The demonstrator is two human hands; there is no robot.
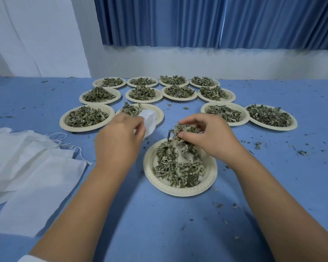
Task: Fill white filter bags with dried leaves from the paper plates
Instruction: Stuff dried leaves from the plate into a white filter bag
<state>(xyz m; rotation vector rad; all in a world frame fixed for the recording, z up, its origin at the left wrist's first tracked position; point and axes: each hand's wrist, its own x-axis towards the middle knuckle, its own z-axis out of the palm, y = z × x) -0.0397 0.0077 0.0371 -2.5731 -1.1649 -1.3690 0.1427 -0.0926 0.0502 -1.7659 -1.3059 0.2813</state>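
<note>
Dried leaves (170,167) cover the near paper plate (178,191); right hand (212,137) pinches a clump (182,130) above it, left hand (117,140) grips a white filter bag (150,120) left of it. Heaped plates (178,100) beyond: most filling remains.

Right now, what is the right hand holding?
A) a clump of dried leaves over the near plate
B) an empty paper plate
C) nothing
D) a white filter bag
A: the right hand pinches a clump of dried leaves above the near plate, while the white filter bag is held by the left hand.
</note>
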